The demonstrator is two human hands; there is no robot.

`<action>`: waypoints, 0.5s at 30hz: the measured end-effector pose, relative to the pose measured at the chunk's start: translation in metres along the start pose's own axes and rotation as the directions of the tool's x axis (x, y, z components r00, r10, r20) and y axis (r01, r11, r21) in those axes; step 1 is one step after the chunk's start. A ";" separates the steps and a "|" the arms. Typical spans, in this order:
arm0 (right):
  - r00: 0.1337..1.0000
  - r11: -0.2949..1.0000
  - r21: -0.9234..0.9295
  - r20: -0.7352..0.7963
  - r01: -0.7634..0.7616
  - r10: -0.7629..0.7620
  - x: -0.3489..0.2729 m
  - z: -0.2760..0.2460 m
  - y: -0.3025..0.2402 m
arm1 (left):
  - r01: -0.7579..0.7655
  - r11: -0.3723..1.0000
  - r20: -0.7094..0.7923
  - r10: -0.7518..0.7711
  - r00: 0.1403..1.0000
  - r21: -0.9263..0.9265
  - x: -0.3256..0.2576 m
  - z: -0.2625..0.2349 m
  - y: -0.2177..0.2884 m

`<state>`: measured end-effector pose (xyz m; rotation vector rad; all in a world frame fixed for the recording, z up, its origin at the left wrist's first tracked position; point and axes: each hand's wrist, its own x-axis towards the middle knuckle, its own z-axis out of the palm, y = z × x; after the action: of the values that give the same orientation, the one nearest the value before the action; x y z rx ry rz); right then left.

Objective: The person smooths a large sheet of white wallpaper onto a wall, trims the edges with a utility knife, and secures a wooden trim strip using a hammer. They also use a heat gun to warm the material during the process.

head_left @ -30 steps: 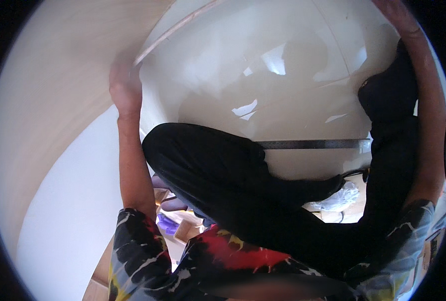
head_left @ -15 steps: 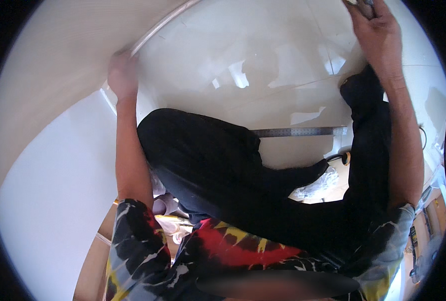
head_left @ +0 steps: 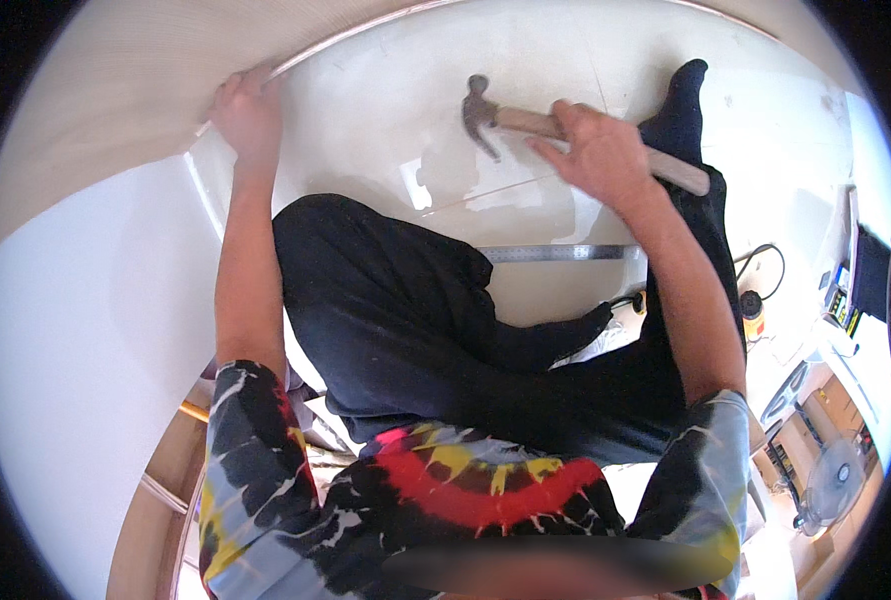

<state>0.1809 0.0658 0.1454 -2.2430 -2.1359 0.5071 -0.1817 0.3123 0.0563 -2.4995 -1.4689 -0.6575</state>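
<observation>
My right hand [head_left: 602,150] is wrapped round the wooden handle of a claw hammer [head_left: 478,108], held above the pale tiled floor with its metal head to the left. At the far left, my left hand [head_left: 248,110] is against the lower edge of a large light-wood panel [head_left: 145,90], close to where it meets a white board [head_left: 85,300]. Its fingers are bent together there; what they pinch, if anything, is hidden. A thin edge strip [head_left: 355,38] runs along the panel's bottom from beside this hand.
My black-trousered legs [head_left: 395,290] are folded on the floor [head_left: 365,150]. A metal ruler [head_left: 565,253] lies beyond them. A yellow-and-black tool [head_left: 753,315] with a cord sits at right, near a fan [head_left: 833,480] and wooden shelving [head_left: 845,405].
My right hand has come down and left from the top right, bringing the hammer into full view. My left hand stays at the panel edge, slightly shifted. The view has turned a little rightward.
</observation>
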 end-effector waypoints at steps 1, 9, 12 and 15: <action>1.000 1.000 0.021 0.011 0.015 -0.016 -0.003 0.009 -0.005 | -0.011 0.998 0.023 0.009 1.000 0.060 -0.003 0.004 0.000; 0.985 0.980 0.114 -0.063 0.164 -0.158 -0.002 0.075 -0.013 | -0.028 0.999 -0.102 0.030 0.994 0.024 -0.003 0.015 0.004; 0.988 0.986 0.085 -0.057 0.146 -0.141 0.007 0.073 -0.013 | -0.113 0.979 -0.126 0.135 0.983 0.168 -0.002 0.013 0.000; 0.994 0.991 0.080 -0.021 0.106 -0.105 0.013 0.069 -0.013 | -0.153 0.950 -0.122 0.192 0.974 0.271 0.003 0.018 -0.001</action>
<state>0.1525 0.0643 0.0795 -2.0725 -2.1697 0.5577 -0.1763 0.3213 0.0416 -2.2913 -1.1829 -0.5632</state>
